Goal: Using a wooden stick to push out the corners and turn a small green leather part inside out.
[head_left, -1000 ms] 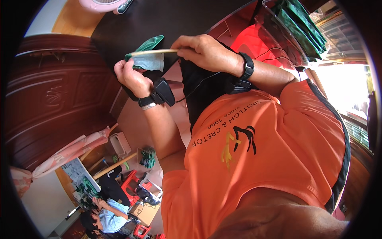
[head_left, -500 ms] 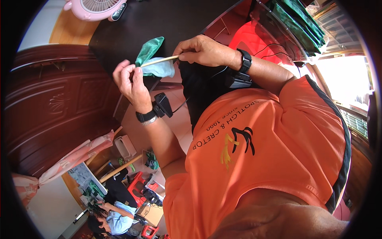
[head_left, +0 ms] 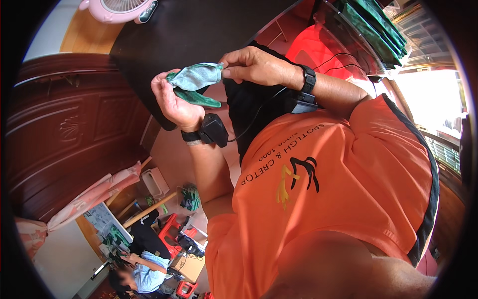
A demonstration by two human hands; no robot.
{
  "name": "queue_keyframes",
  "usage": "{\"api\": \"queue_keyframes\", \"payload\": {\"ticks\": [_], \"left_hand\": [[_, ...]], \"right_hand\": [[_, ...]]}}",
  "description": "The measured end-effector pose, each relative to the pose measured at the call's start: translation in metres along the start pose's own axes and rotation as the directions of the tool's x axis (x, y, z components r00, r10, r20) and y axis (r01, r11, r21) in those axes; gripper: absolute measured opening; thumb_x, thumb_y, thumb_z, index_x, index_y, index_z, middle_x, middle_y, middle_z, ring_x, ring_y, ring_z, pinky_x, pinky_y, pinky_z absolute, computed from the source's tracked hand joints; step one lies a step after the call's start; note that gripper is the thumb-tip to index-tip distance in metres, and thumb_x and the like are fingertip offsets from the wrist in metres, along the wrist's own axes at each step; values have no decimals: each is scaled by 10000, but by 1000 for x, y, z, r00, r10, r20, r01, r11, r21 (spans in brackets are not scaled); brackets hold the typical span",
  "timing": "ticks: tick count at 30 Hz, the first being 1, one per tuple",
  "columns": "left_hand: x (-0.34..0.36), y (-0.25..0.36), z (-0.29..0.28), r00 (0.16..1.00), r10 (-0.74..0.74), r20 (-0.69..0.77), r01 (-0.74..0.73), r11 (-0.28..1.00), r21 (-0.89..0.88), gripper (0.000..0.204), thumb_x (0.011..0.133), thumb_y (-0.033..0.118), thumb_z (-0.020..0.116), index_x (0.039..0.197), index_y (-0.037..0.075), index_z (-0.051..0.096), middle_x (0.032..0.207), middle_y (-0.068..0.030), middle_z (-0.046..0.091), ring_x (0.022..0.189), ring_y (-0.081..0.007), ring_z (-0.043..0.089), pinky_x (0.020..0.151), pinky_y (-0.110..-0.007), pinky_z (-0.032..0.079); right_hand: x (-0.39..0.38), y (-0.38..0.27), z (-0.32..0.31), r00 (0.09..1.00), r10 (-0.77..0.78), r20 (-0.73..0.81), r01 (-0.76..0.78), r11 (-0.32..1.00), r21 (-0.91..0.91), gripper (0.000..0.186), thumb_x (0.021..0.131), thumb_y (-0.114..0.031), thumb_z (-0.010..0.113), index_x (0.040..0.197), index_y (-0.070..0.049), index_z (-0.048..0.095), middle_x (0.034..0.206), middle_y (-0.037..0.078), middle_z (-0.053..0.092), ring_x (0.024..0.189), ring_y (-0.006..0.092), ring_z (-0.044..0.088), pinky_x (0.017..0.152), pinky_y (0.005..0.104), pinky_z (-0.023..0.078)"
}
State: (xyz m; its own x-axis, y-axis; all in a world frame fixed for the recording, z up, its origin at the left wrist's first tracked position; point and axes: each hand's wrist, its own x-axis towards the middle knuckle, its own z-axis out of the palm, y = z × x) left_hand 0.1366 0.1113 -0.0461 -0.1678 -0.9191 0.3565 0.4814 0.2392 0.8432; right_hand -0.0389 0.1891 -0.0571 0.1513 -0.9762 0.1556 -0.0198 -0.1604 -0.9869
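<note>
A small piece of green velvet fabric [head_left: 199,75], with its pale blue-green underside turned up, stretches between my two hands above the edge of the dark table. My left hand [head_left: 174,102] has its fingers curled round the left end, and a dark green pointed flap [head_left: 197,97] hangs below by its palm. The thumb and fingertips of my right hand [head_left: 256,65] pinch the right end. No stick shows now; whether one lies inside the fabric is hidden. Both wrists wear black straps with small black boxes.
The dark table [head_left: 164,37] lies beyond my hands, with a pink fan [head_left: 119,10] at far left. Folded green velvet [head_left: 373,32] sits on a clear container [head_left: 343,32] at far right, near a red stool [head_left: 311,47]. A co-worker [head_left: 149,274] is at lower left.
The thin pale stick between my hands is no longer visible. The fabric has turned over, its pale side up and green flap below. My left hand has rolled palm-up and shifted slightly right.
</note>
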Motion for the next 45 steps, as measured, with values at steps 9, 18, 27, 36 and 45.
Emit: {"api": "queue_keyframes", "payload": {"ticks": [9,18,27,36,45], "left_hand": [[-5,-7,19,982,-175,-74,175,984,-16,228,911,261,434,900,41,493,826,-58,531,780,-139,505,657,-283,415],[-4,-3,32,942,-180,-282,180,983,-28,332,922,379,380,971,76,508,845,-14,534,684,-101,505,530,-195,365],[11,0,-19,935,-250,-253,241,968,-68,211,903,285,443,863,109,550,785,18,535,639,-74,486,470,-192,322],[12,7,-15,942,-211,-261,228,973,36,221,888,280,471,891,75,552,774,-4,539,620,-82,489,455,-199,319],[12,13,-17,932,-206,-297,232,971,55,199,896,250,459,896,77,557,797,-2,548,655,-91,519,509,-201,365]], "right_hand": [[1,7,13,996,-10,-87,10,1000,-6,143,906,-148,548,941,-21,603,712,-10,570,659,65,501,629,237,436],[9,13,20,986,-22,-167,32,998,54,132,886,-141,573,918,-13,565,718,52,614,659,119,579,600,270,464],[-12,1,-9,982,-145,-117,85,905,-416,161,853,-109,572,982,-22,610,708,79,607,635,160,590,597,275,453],[-28,-25,-18,991,-83,-109,58,974,-220,140,890,-108,581,980,-15,632,720,-16,573,649,43,510,583,205,426],[-31,-28,-32,945,-103,-310,-19,930,-368,143,885,-95,580,987,-4,623,709,-4,559,671,39,505,609,196,431]]}}
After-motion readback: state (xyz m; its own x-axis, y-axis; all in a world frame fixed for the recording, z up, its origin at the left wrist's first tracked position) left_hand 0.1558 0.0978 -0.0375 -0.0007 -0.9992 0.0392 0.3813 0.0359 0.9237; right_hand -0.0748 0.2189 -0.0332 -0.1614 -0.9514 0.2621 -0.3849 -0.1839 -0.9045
